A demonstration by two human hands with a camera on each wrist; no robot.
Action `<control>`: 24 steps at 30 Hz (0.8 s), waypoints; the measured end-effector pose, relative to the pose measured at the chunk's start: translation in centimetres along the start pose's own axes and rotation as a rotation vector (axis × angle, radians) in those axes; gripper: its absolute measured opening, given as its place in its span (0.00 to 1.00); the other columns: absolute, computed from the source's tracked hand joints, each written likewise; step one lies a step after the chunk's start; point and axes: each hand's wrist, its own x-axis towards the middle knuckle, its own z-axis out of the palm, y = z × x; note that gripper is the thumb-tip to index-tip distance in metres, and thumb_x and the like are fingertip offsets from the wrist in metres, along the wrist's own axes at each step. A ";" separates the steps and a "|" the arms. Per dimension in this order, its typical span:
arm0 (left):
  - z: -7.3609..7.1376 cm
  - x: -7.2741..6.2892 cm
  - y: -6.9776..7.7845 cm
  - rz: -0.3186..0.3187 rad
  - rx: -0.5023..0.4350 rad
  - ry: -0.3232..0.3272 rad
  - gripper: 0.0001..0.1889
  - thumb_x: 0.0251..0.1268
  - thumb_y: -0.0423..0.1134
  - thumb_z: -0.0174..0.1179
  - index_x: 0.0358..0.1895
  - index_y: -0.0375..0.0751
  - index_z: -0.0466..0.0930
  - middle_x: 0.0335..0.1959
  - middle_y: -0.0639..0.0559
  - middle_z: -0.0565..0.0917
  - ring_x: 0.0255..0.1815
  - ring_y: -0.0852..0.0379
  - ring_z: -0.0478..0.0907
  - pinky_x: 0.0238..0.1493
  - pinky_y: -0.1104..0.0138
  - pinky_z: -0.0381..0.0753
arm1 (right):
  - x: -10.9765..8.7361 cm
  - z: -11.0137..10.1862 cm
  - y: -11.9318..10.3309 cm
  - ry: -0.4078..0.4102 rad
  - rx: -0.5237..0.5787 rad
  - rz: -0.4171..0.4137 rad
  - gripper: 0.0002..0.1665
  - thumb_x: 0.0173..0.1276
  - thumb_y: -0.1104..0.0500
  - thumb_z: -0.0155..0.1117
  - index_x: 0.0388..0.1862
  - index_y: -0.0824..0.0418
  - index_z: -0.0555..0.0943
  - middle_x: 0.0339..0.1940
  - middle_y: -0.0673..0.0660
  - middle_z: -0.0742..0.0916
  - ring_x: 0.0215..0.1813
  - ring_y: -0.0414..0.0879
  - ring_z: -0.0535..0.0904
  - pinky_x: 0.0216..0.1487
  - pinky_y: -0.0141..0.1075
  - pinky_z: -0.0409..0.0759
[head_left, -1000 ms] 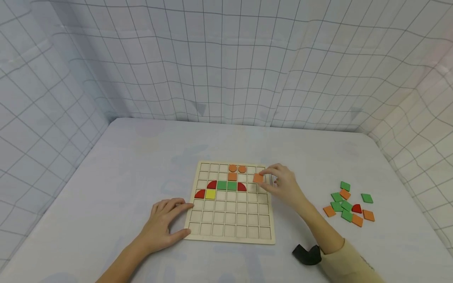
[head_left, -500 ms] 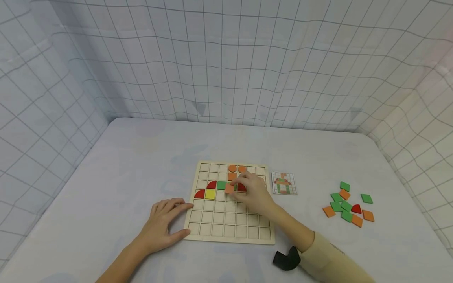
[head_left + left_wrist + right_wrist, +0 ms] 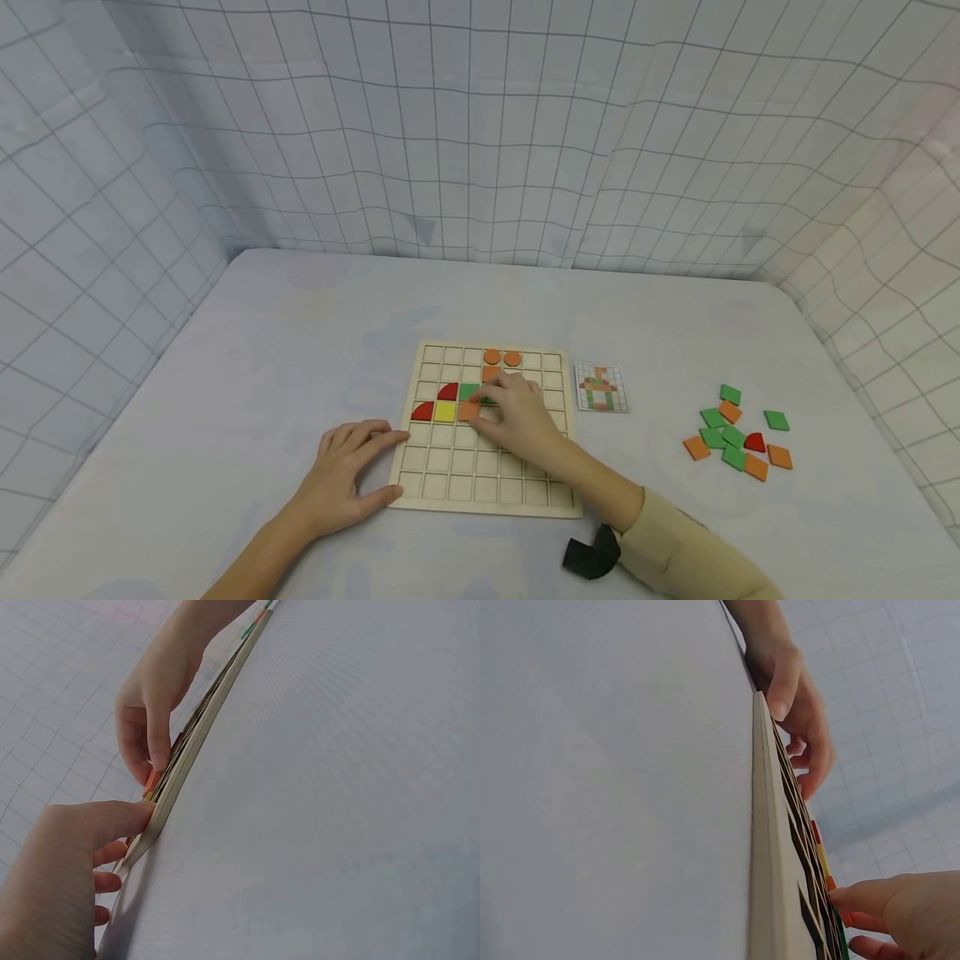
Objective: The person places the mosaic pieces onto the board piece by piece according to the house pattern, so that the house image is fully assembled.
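Observation:
My right hand (image 3: 517, 421) pinches an orange square tile (image 3: 468, 412) between thumb and fingertips. The tile is at a grid cell of the pale wooden board (image 3: 487, 506), just right of a yellow square tile (image 3: 445, 412). Red quarter-round tiles (image 3: 422, 411), a green square tile (image 3: 468, 391) and two orange round tiles (image 3: 492, 357) lie in other cells. Part of the green row is hidden behind my right hand. At the board's left edge rests my left hand (image 3: 341, 479), thumb and fingers spread apart and touching the rim; the left wrist view shows the thumb (image 3: 124, 821) on that edge.
A small printed pattern card (image 3: 602, 387) lies just right of the board. Farther right, loose green tiles (image 3: 713, 438), orange tiles (image 3: 780, 457) and a red tile (image 3: 755, 442) are scattered on the white table. A black curved object (image 3: 592, 554) is beside the right sleeve.
My right hand has carried the orange square tile leftward from the board's right side to the cell beside the yellow tile. The pattern card has come into view. My left hand stays in place.

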 end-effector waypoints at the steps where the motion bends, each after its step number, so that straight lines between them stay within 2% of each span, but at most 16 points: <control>1: 0.0 0.0 0.0 0.001 0.000 0.000 0.30 0.41 0.51 0.67 0.54 0.51 0.75 0.49 0.55 0.72 0.51 0.54 0.63 0.51 0.54 0.53 | 0.0 0.0 0.0 -0.007 -0.001 0.006 0.12 0.54 0.53 0.70 0.37 0.53 0.82 0.40 0.51 0.79 0.46 0.48 0.71 0.46 0.47 0.65; 9: 0.1 0.0 -0.1 -0.003 0.002 -0.001 0.30 0.42 0.51 0.67 0.54 0.52 0.75 0.49 0.55 0.72 0.51 0.54 0.63 0.51 0.54 0.53 | 0.0 -0.1 -0.2 -0.038 -0.006 0.022 0.12 0.54 0.53 0.70 0.38 0.53 0.82 0.42 0.51 0.78 0.46 0.48 0.70 0.47 0.48 0.65; 24: 0.2 0.0 -0.1 -0.001 -0.001 0.001 0.30 0.42 0.51 0.67 0.54 0.51 0.75 0.49 0.55 0.72 0.51 0.53 0.63 0.51 0.54 0.53 | 0.0 0.0 -0.2 -0.039 0.005 0.030 0.13 0.54 0.53 0.70 0.38 0.52 0.82 0.43 0.51 0.78 0.48 0.49 0.69 0.48 0.49 0.64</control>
